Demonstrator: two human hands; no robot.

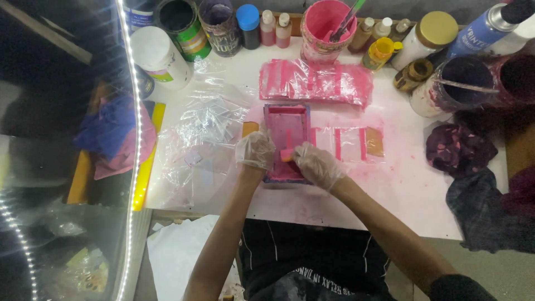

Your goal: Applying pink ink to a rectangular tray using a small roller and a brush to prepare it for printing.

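Observation:
A small rectangular frame point(286, 124) smeared with pink ink lies on the white table point(401, 189) in front of me. My left hand point(255, 149), in a thin clear glove, rests on the frame's left edge and holds it down. My right hand point(316, 163), also gloved, grips a small orange and pink scraper point(286, 155) pressed onto the frame's lower part. Beside the frame on the right lie clear sheets with pink stripes point(350, 142).
A pile of pink-stained plastic sheets point(315, 81) lies behind the frame. Crumpled clear plastic point(203, 125) covers the left. Jars, bottles and a pink bucket point(326, 28) line the back edge. Dark rags point(460, 147) sit at the right.

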